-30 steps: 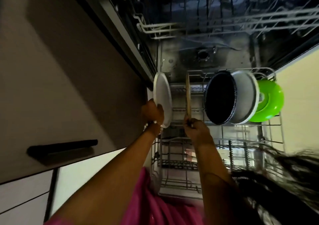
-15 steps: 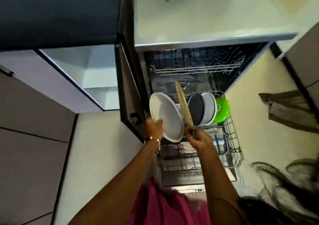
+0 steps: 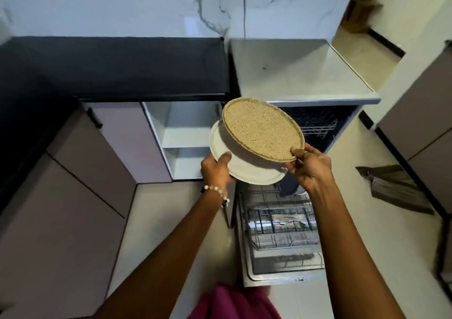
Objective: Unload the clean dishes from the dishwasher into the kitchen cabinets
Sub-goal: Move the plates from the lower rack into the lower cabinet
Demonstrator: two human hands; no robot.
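Holding two plates above the pulled-out dishwasher rack (image 3: 278,223), my left hand (image 3: 215,169) grips the white plate (image 3: 247,169) by its near rim while my right hand (image 3: 309,164) pinches the speckled tan plate (image 3: 263,129) just over it. Next I judge they need carrying left into the open cabinet (image 3: 182,140) beyond, onto a shelf.

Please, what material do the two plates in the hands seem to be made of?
White plate: probably glazed ceramic or melamine; smooth, even off-white, soft sheen. Tan plate: speckled matte surface with a raised rim, perhaps stoneware or a fibre composite; the picture cannot settle which.
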